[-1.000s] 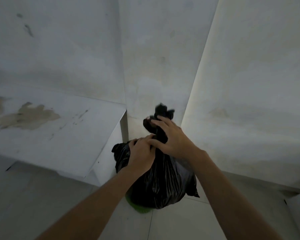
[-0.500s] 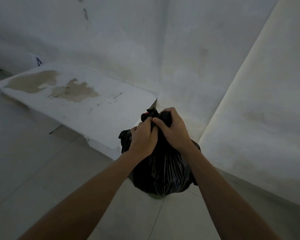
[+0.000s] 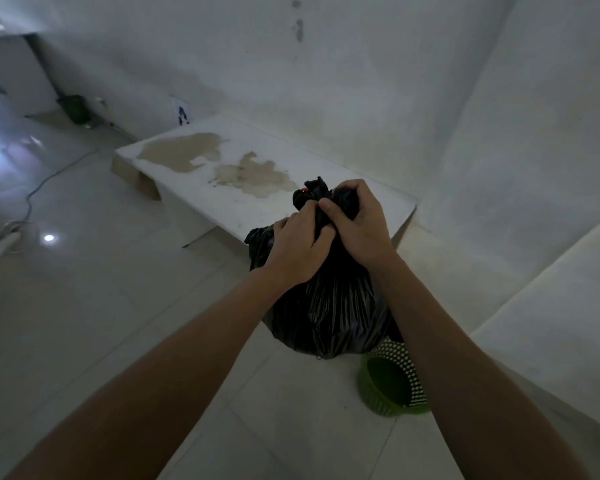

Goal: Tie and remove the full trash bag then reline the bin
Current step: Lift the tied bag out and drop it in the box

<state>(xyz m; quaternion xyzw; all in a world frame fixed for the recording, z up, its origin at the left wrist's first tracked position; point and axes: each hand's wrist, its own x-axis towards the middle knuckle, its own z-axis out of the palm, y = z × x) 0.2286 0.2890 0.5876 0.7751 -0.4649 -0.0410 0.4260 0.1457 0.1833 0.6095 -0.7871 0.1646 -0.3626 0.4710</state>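
Fingers of both hands are curling tightly around the gathered neck of the black trash bag. Left hand is clamping the twisted plastic just below the top, while right hand is closing over the neck directly beside it; the two hands are touching. A short tuft of bag material is sticking up above the right-hand knuckles.

Position of the task item: the black trash bag is hanging from both hands, fully clear of the green perforated bin, up and to the left of the bin's rim. The bin is standing on the tiled floor and is showing no liner inside. The stained white platform is lying behind the bag, farther from the bin.

Progress assessment: removal appears to be complete, since the bag is no longer sitting in the bin. Tying appears to be under way; whether a knot is already closing cannot be determined, because the hands are covering the neck. Remaining steps, as judged: finishing the knot, setting the bag aside, and relining the bin. No replacement liner is showing in view.
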